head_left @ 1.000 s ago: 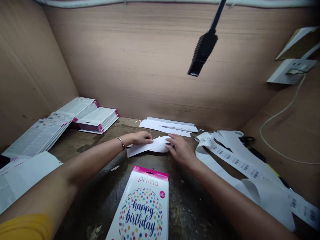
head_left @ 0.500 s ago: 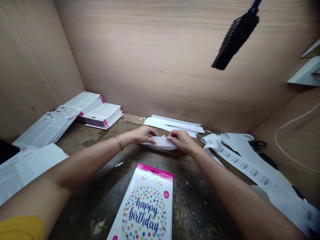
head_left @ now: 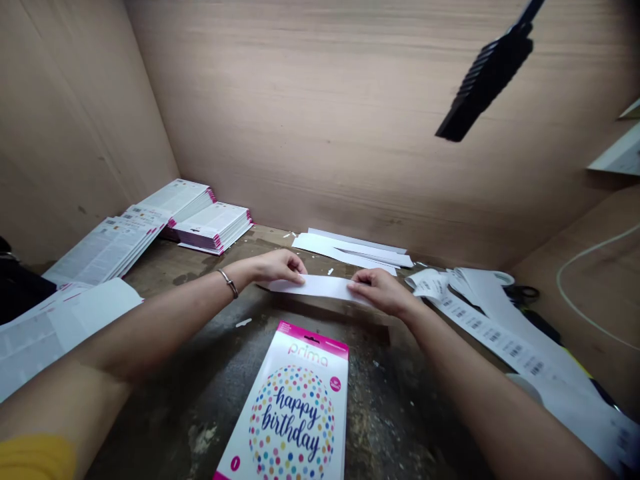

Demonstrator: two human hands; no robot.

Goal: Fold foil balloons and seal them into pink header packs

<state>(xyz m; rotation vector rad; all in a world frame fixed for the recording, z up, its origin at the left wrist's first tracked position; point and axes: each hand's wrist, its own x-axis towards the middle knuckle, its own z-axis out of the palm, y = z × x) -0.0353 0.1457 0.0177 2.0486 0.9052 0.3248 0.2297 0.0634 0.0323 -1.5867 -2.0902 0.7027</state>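
Between my two hands a white paper strip [head_left: 325,287] is stretched out flat, just above the table. My left hand [head_left: 281,267] pinches it near the left end with thumb and fingers. My right hand [head_left: 379,288] grips it towards the right end. Nearer to me, a balloon packet [head_left: 295,413] printed "prima" and "happy birthday" lies face up, with a pink band and a hang hole at its top. Beyond my hands several loose white paper strips [head_left: 350,252] lie against the back wall.
Stacks of packets [head_left: 213,223] stand at the back left, with more fanned packets [head_left: 107,247] in front. White sheets [head_left: 65,320] lie at far left. Barcode label strips [head_left: 493,333] and scissors [head_left: 525,293] are on the right. A black object [head_left: 485,83] hangs overhead.
My hands have moved apart along the strip, the right one further right. The strip, bowed before, is now straighter. The view has shifted slightly.
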